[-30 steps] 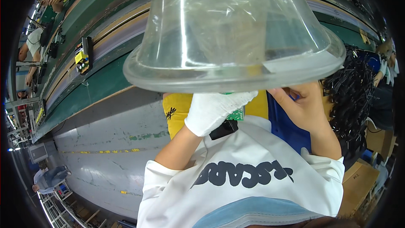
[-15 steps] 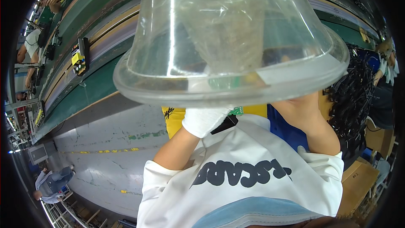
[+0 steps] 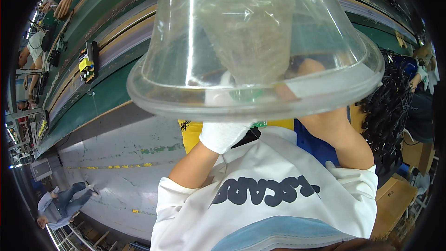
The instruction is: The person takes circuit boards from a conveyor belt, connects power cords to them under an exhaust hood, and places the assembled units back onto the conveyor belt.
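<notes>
A large clear plastic hood (image 3: pixel 274 104) hangs over both my hands and blurs what lies behind it. My left hand (image 3: pixel 222 135), in a white glove, is closed at the edge of a green circuit board (image 3: pixel 261 124). A black part (image 3: pixel 248 138) sits just below the board, against my white top. My bare right hand (image 3: pixel 320 120) reaches up behind the hood's right side, close to the board. Its fingers show only dimly through the plastic, so their grip is unclear.
A green workbench (image 3: pixel 109 88) with rails runs behind the hood. On it lies a black-and-yellow electronic assembly (image 3: pixel 87 62). A heap of black cables (image 3: pixel 385 107) is at right, above a cardboard box (image 3: pixel 395 200). A co-worker's hand (image 3: pixel 63 7) is at upper left; a person (image 3: pixel 62 204) is at lower left.
My right hand has shifted slightly and a finger shows higher through the hood. The left hand has barely moved. At lower left the person's legs have changed position.
</notes>
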Motion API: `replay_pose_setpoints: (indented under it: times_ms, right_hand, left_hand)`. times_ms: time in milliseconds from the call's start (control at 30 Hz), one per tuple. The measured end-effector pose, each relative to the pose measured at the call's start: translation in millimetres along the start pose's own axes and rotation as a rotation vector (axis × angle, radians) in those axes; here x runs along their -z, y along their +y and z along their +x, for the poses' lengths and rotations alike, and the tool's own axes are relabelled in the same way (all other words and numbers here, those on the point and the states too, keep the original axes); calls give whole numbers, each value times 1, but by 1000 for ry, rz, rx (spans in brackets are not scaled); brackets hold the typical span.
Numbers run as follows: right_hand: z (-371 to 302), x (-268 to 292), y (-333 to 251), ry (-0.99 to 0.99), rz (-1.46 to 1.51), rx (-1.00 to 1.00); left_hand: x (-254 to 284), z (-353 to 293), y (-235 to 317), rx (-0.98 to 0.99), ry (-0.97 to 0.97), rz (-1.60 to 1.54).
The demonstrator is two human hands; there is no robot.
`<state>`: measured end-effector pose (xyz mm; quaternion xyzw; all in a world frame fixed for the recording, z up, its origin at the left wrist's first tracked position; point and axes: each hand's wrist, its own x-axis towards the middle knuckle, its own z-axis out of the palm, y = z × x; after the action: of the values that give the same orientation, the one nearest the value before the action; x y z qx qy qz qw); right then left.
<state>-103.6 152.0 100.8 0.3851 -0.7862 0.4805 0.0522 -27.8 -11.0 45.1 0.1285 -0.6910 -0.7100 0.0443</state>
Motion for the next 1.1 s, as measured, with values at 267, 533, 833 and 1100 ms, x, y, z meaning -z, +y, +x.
replay_pose_setpoints:
  times_ms: [267,533,833,1100]
  right_hand:
    - [-1,8,-1,-6,88,-4]
    - [3,27,-2,-109,-179,234]
    - [3,19,-3,-52,-163,211]
    - [4,15,-3,-25,-161,232]
  left_hand:
    - [3,0,-7,-104,-56,196]
    - [5,0,-12,-6,-74,163]
    - [4,5,-11,-38,-68,120]
    - [5,6,-9,-72,-75,87]
